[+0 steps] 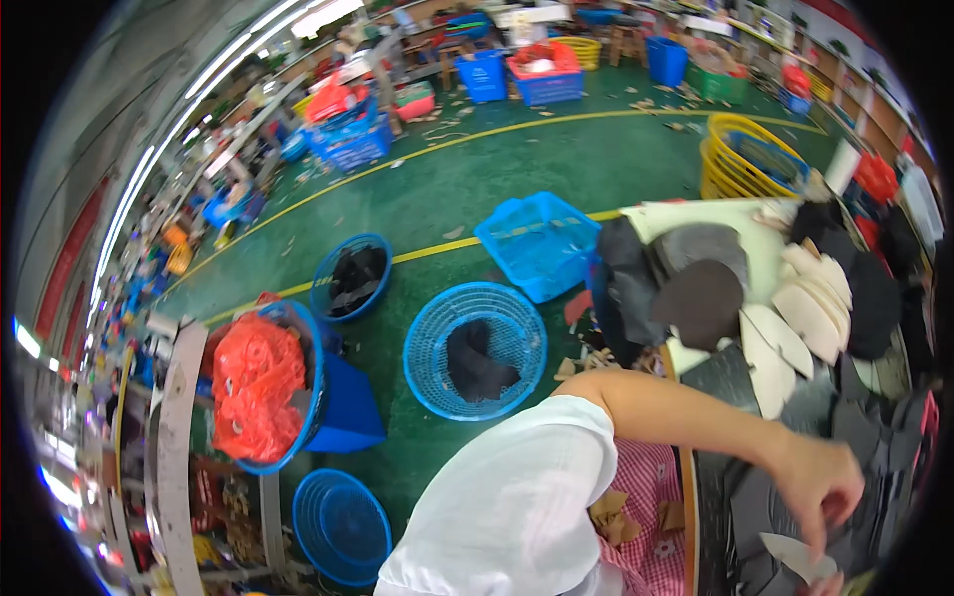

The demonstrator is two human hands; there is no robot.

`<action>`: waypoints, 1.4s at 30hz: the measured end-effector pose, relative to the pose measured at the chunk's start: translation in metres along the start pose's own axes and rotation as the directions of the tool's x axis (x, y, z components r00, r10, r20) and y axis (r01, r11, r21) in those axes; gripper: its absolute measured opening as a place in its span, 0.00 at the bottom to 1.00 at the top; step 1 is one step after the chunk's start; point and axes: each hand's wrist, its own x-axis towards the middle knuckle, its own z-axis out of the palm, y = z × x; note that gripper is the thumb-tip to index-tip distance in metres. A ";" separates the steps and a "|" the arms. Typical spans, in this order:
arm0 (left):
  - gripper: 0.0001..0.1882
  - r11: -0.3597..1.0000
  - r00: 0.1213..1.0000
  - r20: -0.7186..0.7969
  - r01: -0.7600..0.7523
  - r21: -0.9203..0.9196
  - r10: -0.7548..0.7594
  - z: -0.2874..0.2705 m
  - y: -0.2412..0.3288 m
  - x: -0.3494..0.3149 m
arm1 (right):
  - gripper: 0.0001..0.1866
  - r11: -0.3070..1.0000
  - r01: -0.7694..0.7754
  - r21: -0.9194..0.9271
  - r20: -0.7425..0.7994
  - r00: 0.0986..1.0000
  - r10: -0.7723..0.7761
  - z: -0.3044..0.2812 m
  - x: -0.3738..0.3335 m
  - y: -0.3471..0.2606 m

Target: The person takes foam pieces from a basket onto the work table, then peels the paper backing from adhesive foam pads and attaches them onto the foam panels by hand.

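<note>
Over dark pieces [752, 507], curled left hand [817, 479] meets pale piece [787, 551], right hand [827, 586] cropped; I can't tell either grip; loose pinching risks slips.

1. At the lower right, a pale piece [783, 552] is touched by the left hand [817, 487]; the right hand [827, 586] is mostly cut off by the lower edge.
2. White pieces [770, 363] are spread at right.
3. Near centre, dark material [479, 366] is held by a blue basket [421, 377].
</note>
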 end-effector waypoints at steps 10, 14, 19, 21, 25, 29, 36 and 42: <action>0.04 0.804 0.999 0.043 0.052 -0.592 -0.033 -0.012 0.035 -0.044 | 0.16 0.736 -0.504 0.452 0.490 0.830 0.267 0.067 -0.027 -0.096; 0.14 0.216 0.943 -0.126 -0.059 -0.975 -0.309 -0.007 0.020 -0.052 | 0.10 0.956 -0.259 0.139 0.576 0.806 0.134 0.066 -0.106 -0.086; 0.13 0.372 0.977 -0.158 -0.093 -0.923 -0.146 -0.016 0.020 -0.050 | 0.11 0.984 -0.176 -0.036 0.801 0.584 0.134 0.043 -0.169 -0.078; 0.12 0.454 0.977 -0.119 -0.027 -0.891 -0.175 -0.008 0.031 -0.049 | 0.11 0.969 -0.247 -0.005 0.759 0.630 0.164 0.037 -0.129 -0.094; 0.09 0.599 0.975 -0.163 -0.040 -0.800 -0.152 0.027 0.043 -0.051 | 0.07 0.872 -0.351 0.341 0.577 0.810 0.101 0.061 -0.082 -0.105; 0.08 0.747 0.947 -0.320 -0.201 -0.634 -0.017 0.049 0.049 -0.060 | 0.05 0.791 -0.516 0.329 0.596 0.763 0.251 0.089 -0.072 -0.110; 0.10 0.739 0.889 -0.454 -0.270 -0.618 -0.055 0.050 0.060 -0.069 | 0.03 0.347 -0.819 0.457 0.709 0.571 0.414 0.094 -0.085 -0.111; 0.13 0.619 0.745 -0.631 -0.396 -0.678 -0.215 0.013 0.062 -0.069 | 0.02 0.281 -0.930 0.235 0.800 0.349 0.488 0.092 -0.160 -0.102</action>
